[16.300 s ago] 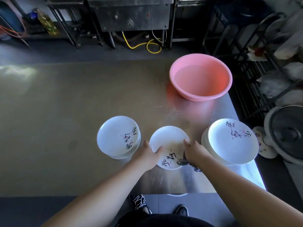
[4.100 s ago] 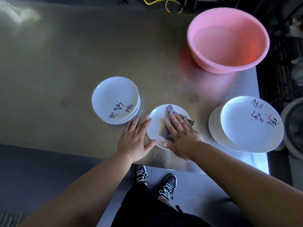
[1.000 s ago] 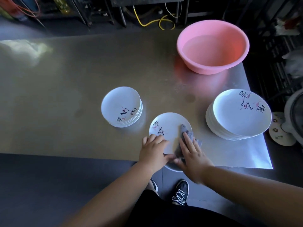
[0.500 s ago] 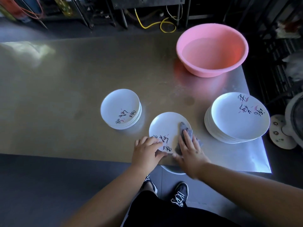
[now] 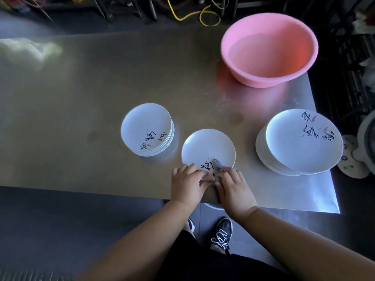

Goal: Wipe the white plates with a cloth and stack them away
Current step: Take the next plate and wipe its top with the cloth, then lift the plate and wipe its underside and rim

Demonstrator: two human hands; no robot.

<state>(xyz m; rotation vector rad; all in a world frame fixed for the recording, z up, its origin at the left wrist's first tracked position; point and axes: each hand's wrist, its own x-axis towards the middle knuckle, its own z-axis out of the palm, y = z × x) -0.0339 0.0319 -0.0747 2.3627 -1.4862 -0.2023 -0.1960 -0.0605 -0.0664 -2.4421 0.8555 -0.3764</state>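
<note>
View: head camera, looking forward and down.
Bench (image 5: 91,102): flat metal top, dull brown sheen over most of it, bright glare at the near right corner and a pale reflection at the far left.
Plate (image 5: 208,148): single white plate with black brush lettering, flat on the bench near the front edge, between the two stacks and touching neither.
Cloth (image 5: 217,168): small grey cloth on the near part of the plate, mostly under the right hand.
Left hand (image 5: 187,182): on the near left rim of the plate, fingers bent over it; whether it grips or only rests cannot be told.
Right hand (image 5: 234,187): fingers laid over the cloth, pressing it onto the plate, not curled round it.
Left stack (image 5: 145,126): smaller pile of white plates, just left of the single plate.
Right stack (image 5: 300,142): taller pile of larger white plates, near the right edge of the bench.
Basin (image 5: 253,79): pink plastic, at the far right corner of the bench, holding what looks like water.
Room: dark floor, metal frame legs and a yellow cable (image 5: 192,16) beyond the bench; a dark wire rack (image 5: 353,63) at the right.
Below the bench edge: a black shoe (image 5: 222,234) with white laces.
</note>
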